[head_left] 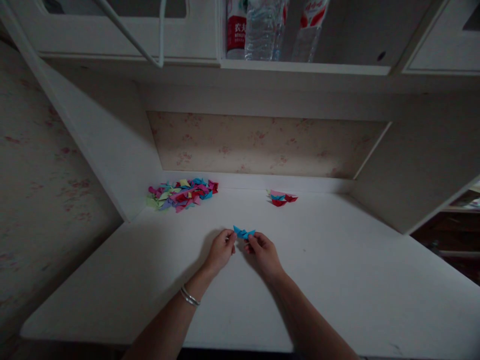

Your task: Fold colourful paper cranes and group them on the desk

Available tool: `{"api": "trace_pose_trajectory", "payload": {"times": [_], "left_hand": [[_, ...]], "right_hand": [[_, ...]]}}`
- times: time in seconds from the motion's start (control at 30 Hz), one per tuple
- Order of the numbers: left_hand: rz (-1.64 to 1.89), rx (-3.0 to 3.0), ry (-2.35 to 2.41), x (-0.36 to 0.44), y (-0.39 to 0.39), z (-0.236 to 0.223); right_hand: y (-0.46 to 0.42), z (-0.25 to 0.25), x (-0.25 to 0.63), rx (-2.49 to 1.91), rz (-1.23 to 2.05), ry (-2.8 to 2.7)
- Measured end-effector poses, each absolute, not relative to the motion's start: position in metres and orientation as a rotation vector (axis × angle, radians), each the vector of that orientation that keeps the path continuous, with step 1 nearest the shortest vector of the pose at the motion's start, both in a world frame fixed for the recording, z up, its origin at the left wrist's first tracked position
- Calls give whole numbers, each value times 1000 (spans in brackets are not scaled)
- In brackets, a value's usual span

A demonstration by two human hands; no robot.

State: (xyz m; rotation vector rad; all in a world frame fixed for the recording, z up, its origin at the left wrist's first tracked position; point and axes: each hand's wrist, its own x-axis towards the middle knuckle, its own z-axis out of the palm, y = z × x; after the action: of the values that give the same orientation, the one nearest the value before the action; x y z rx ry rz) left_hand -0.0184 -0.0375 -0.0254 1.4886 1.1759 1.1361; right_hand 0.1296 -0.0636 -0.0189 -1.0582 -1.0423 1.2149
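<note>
Between my two hands, just above the white desk (322,290), is a small blue folded-paper piece (243,233) with pointed ends, boat-like in shape. My left hand (224,246) pinches its left end between thumb and fingers. At its right end, my right hand (262,250) grips it the same way. Beyond my left hand lies a heap of folded papers (183,194) in pink, red, blue, green, yellow and purple. A smaller group of folded papers (279,198), red, blue and pink, rests farther back to the right.
Side panels (101,135) flank the desk, and a flowered back wall (262,145) closes it off. Overhead, a shelf (307,67) holds plastic bottles (260,30). A white cable (131,37) hangs down at upper left.
</note>
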Motion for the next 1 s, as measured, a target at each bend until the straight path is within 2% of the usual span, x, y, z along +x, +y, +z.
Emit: {"api": "trace_pose_trajectory", "payload": {"times": [1.0], "left_hand": [[1123,1455,1138,-16,-41,-22]], "right_hand": [[-63,-17,128,-987,1293,-843]]}}
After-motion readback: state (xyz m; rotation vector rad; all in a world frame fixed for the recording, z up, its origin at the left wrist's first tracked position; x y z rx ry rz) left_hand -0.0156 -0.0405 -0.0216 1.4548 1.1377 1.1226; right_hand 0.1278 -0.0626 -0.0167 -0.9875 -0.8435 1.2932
